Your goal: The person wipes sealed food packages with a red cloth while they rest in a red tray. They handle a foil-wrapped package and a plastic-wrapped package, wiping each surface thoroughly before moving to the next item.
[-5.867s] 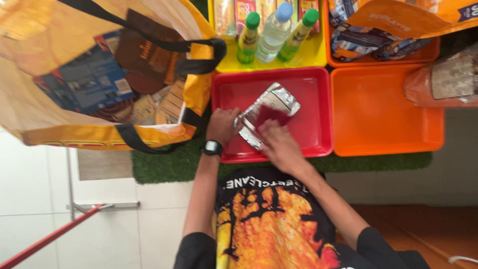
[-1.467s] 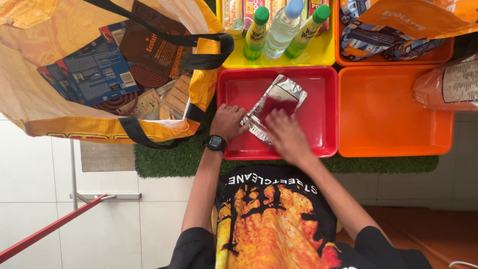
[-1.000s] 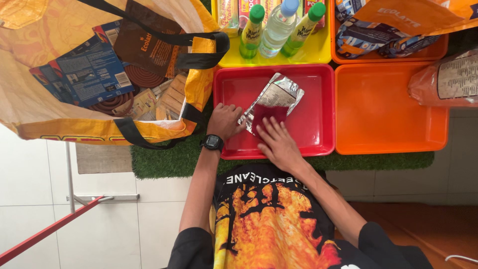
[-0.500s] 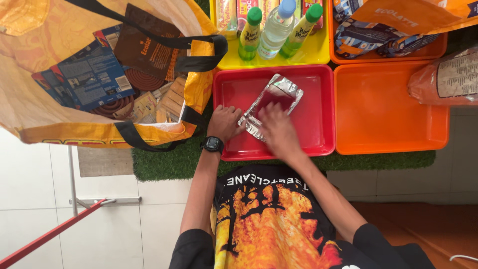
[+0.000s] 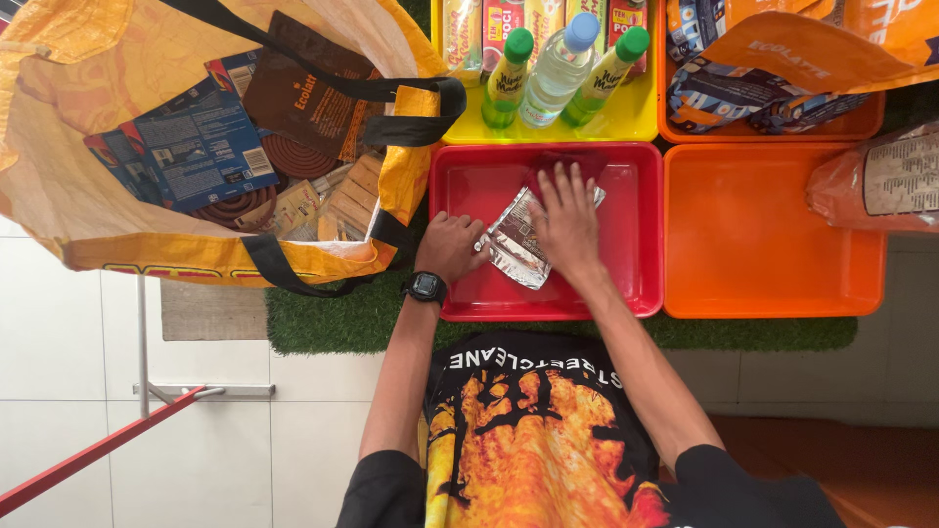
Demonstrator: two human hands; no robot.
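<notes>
From the head camera, looking straight down, your left hand (image 5: 450, 246) rests on the near left part of the shallow red plastic tray (image 5: 626, 284), its knuckles bent and its fingertips pinching the left edge of the crinkled silver foil packet (image 5: 514, 249) that lies flat and tilted inside that tray. A black wristwatch (image 5: 426, 287) sits on that wrist, just over the tray's near left corner. Your right hand (image 5: 567, 220) lies flat and spread on top of the same packet, fingers splayed wide and pointing away from you, pressing down on a dark red cloth (image 5: 567, 161) whose far edge shows beyond your fingertips; the hand is open, gripping nothing. The packet touches both hands and stays well inside the red tray, nearer its left half. Just to the right, touching the red tray, sits an empty-looking orange plastic tray (image 5: 763, 244), and a translucent orange bag of grain (image 5: 875, 186) overhangs its right rim. Beyond the red tray, a yellow plastic tray (image 5: 626, 122) holds two green-capped bottles (image 5: 507, 66) with a clear blue-capped bottle (image 5: 559, 61) between them, and snack packets behind them. To your left, a large yellow woven shopping bag (image 5: 196, 256) with black handles stands open on the green artificial turf mat (image 5: 333, 323), showing a blue carton (image 5: 186, 147) and a brown pouch (image 5: 303, 93) inside.
</notes>
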